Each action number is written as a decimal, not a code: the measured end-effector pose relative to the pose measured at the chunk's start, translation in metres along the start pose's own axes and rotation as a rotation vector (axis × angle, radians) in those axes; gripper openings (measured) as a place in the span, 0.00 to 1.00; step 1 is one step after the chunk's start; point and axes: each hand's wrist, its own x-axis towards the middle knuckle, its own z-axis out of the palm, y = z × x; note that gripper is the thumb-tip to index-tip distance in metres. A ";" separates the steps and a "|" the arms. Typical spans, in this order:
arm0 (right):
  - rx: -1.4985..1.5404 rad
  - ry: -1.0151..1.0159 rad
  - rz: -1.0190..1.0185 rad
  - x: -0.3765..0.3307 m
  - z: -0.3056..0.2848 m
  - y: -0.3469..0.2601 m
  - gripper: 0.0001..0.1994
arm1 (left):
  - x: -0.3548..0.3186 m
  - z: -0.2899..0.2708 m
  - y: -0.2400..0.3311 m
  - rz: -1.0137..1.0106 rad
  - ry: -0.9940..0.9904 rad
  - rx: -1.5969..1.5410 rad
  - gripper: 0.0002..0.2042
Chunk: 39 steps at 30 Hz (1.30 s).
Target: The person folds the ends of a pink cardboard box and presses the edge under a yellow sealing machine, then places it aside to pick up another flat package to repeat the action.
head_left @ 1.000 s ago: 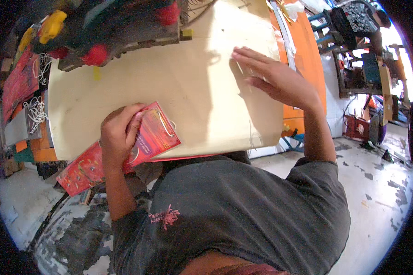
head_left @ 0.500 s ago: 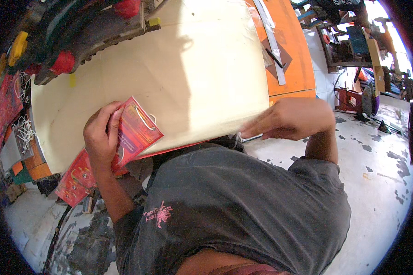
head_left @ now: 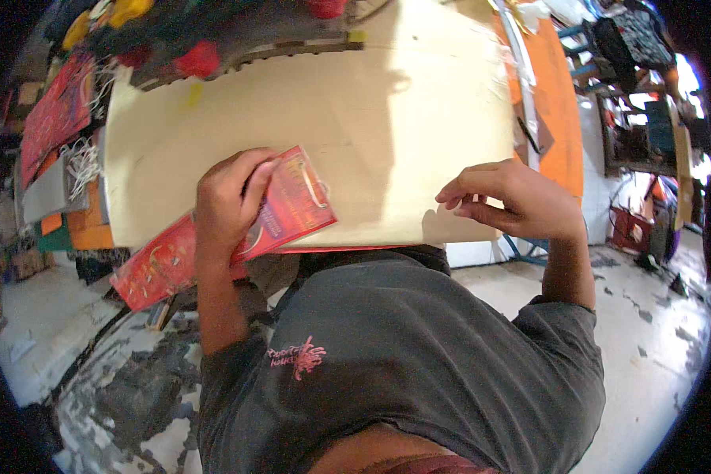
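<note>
My left hand (head_left: 231,197) is closed round a flat red printed paper bag (head_left: 299,207), with the thumb on top. A white cord handle (head_left: 317,189) loops at the bag's upper right end. The bag slants down to the left, past the near edge of a table with a cream-coloured sheet (head_left: 292,118). To the right, my right hand (head_left: 521,199) hovers over the sheet's near right corner, its fingers loosely bent and apart. Nothing shows between them.
More red printed bags (head_left: 55,118) and bundled white cords (head_left: 81,164) lie at the left. A dark rack (head_left: 268,39) with red and yellow parts stands at the far left. On an orange surface (head_left: 561,95) at the right lies a long metal strip (head_left: 521,63).
My right hand has risen from beside the table's near edge to above the sheet. My left hand keeps its grip on the bag. The whole view has shifted.
</note>
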 end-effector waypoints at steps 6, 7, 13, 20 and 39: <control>0.194 -0.068 -0.050 0.074 -0.005 -0.007 0.11 | 0.003 -0.014 0.011 0.005 0.109 0.026 0.09; 0.245 -0.076 -0.037 0.085 -0.004 -0.007 0.12 | 0.004 -0.017 0.013 -0.009 0.143 0.024 0.09; 0.584 -0.132 -0.195 0.152 0.026 0.009 0.19 | 0.021 -0.025 0.014 -0.013 0.307 -0.019 0.09; 0.433 -0.227 -0.005 0.171 0.021 0.006 0.12 | 0.024 -0.008 0.001 -0.091 0.215 -0.019 0.11; 0.629 -0.154 -0.071 0.171 0.025 0.022 0.12 | 0.025 -0.001 0.002 -0.162 0.198 0.017 0.10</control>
